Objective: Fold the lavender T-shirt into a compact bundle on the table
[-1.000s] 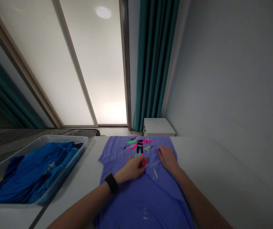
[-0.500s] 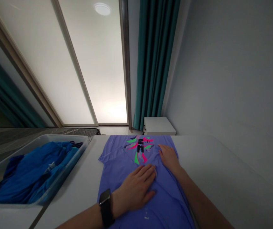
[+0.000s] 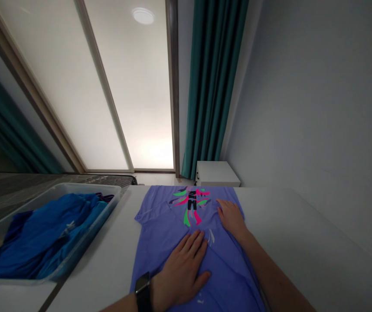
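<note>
A purple T-shirt [image 3: 160, 242] lies spread over the white table, with a pink, green and black print near its far end. My left hand [image 3: 186, 264], wearing a black watch [image 3: 143, 288] on the wrist, rests flat on the middle of the shirt, fingers extended. Farther away and to the right, my right hand [image 3: 231, 216] lies on the shirt beside the print, its fingers stretched out. A few wrinkles run through the cloth between and below the hands. The near end of the shirt is cut off by the frame.
On the left stands a clear plastic bin [image 3: 85, 186] holding blue clothes [image 3: 49, 234]. The white table [image 3: 108, 242] has a seam at lower left. Beyond its far edge are a white cabinet [image 3: 217, 173] and a teal curtain [image 3: 212, 86]. A grey wall [image 3: 319, 108] rises on the right.
My left hand has slid slightly toward me and left over the shirt, uncovering a small white mark. My right hand has barely moved.
</note>
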`<state>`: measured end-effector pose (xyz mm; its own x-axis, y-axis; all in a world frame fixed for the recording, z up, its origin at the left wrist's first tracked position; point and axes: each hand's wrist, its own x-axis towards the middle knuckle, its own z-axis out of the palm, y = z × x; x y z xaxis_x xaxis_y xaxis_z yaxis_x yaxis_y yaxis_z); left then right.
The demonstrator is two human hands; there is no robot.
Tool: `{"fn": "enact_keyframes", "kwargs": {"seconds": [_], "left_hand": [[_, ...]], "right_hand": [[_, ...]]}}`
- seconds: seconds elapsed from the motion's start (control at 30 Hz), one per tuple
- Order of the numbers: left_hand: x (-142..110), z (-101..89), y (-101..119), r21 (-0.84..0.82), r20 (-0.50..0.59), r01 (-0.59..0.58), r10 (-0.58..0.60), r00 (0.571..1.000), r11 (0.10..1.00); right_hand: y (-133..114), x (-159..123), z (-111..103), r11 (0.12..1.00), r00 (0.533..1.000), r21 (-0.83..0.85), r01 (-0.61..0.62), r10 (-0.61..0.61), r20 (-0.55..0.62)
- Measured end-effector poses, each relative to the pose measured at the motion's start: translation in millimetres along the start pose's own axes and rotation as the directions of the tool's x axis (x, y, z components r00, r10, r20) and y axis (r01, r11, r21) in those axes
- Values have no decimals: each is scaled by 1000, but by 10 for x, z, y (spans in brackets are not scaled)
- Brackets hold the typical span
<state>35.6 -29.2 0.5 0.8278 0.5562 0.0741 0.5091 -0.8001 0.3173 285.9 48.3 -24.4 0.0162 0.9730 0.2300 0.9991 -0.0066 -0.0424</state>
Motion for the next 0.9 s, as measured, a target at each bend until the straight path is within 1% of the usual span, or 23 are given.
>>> {"fn": "enact_keyframes", "kwargs": {"seconds": [0.17,0.3,0.47,0.6,0.8,0.9], "left_hand": [[-22,44,-12,-13,-19,-11,11,1000,1000],[-32,48,-18,-15,-38,-22,21,999,1000],[-28,51,-22,-12,-21,-20,20,1000,1000],[-24,42,-14,1,0,-15,15,1000,1000],[-29,39,-20,11,6,-27,27,1000,1000],[-29,39,-25,18,-4,-48,48,999,999]], "right_hand": [[9,-15,-67,998,999,-32,-46,46,-11],[90,-43,-114,997,998,-58,-58,59,8],[222,-78,-156,998,998,-66,-24,27,54],[277,-78,-177,999,998,-49,1,2,66],[329,-71,-115,1000,999,-18,15,-14,51],[341,-88,-125,1000,999,5,20,-20,25]]}}
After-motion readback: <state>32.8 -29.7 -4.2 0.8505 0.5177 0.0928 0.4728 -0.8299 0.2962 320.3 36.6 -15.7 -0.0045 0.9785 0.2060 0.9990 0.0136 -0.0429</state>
